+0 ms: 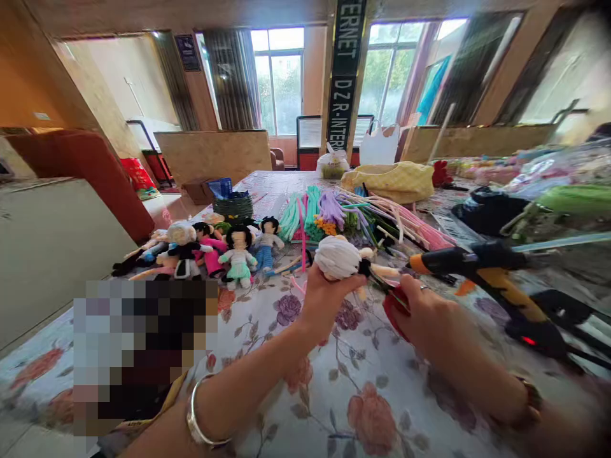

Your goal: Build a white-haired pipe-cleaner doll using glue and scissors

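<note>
My left hand (324, 299) grips a small doll with a white yarn-wrapped head (337, 256), held up above the floral tablecloth (344, 394). My right hand (424, 312) holds red-handled scissors (394, 299), their blades pointing left at the doll just beside the white head. A silver bangle is on my left wrist and a ring on my right hand.
A black and orange glue gun (482, 270) stands right of my right hand. Several finished yarn dolls (214, 251) lie at the left. Bundles of coloured pipe cleaners (344, 216), a yellow bag (396, 181) and a dark basket (233, 205) sit further back.
</note>
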### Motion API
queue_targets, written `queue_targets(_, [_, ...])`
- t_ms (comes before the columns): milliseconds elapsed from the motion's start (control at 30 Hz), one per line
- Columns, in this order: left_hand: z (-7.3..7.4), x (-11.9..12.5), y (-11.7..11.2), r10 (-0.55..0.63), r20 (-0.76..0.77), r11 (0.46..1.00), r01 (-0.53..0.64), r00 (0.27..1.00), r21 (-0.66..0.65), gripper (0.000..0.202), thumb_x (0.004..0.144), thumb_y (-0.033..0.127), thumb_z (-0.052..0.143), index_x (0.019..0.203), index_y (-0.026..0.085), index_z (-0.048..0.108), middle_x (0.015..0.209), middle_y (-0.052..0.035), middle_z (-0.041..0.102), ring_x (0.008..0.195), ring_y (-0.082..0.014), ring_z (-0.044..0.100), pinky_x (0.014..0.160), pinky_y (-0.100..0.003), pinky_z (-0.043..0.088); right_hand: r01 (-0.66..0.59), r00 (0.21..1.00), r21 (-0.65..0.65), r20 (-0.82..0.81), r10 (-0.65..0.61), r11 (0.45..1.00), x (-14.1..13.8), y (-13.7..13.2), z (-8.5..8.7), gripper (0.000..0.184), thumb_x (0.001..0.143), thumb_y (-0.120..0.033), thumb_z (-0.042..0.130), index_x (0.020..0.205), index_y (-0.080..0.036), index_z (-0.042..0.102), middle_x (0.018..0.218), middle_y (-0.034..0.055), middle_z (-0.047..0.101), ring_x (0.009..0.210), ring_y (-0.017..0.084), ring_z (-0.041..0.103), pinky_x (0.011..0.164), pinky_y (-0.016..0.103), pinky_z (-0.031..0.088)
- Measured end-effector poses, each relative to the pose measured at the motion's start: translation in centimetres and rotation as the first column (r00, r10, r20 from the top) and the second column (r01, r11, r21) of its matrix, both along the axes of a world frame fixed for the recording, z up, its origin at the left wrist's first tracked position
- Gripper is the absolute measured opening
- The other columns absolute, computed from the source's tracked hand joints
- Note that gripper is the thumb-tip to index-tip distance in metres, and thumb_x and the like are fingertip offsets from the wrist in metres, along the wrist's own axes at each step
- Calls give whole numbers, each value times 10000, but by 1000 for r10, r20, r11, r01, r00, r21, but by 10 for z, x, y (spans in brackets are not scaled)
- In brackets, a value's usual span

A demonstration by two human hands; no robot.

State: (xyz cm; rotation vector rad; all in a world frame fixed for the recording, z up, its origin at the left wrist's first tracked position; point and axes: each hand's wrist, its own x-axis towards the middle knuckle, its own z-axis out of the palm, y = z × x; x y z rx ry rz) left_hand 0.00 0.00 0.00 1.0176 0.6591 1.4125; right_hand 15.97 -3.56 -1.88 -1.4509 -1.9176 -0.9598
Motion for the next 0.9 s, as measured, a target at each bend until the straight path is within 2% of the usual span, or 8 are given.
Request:
queue_targets(133, [6,1,-4,28,30,999,-27,999,-31,391,509,128,787,876,157,653,738,-2,650,712,-150,574,707,-285,464,14,999,21,37,-14,1000,-2,-3,0,227,850,-221,358,754,-146,549,462,-6,471,345,125,427,389,213,170])
queue_targets(233, [10,0,-5,8,58,999,-6,998,-34,411,467,128,811,850,148,666,724,1,657,690,-147,579,704,-280,466,-2,999,17,40,2,1000,-1,-3,0,236,861,-223,344,720,-157,521,467,-4,475,339,124,431,381,215,181])
queue_targets(400, [10,1,-4,71,69,998,-70,995,-7,367,490,111,793,832,158,669,732,12,660,714,-147,591,727,-278,464,-61,989,-54,-136,53,997,5,1,-7,207,849,-349,441,711,-197,463,490,-9,519,394,135,502,407,208,278])
queue_targets(533, [7,1,0,89,64,996,-89,994,-5,410,510,96,770,898,169,657,751,10,663,718,-147,595,735,-282,468,-28,971,-68,-238,11,997,7,1,-11,225,816,-408,490,715,-210,456,516,-8,547,420,140,519,426,212,306])
queue_targets(733, [6,0,2,70,36,997,-70,997,-15,394,510,110,769,887,165,669,736,5,657,714,-151,597,754,-295,480,-9,990,-113,-138,-7,994,2,0,-7,203,834,-337,407,713,-191,481,505,18,557,399,154,519,404,217,263])
queue_targets(900, [4,-2,2,-16,43,1000,16,999,-5,413,514,114,773,912,164,671,757,-2,665,718,-154,597,761,-309,488,83,991,-189,-84,-100,978,-2,-3,-8,173,816,-278,416,804,-164,546,494,16,537,384,151,497,406,217,220])
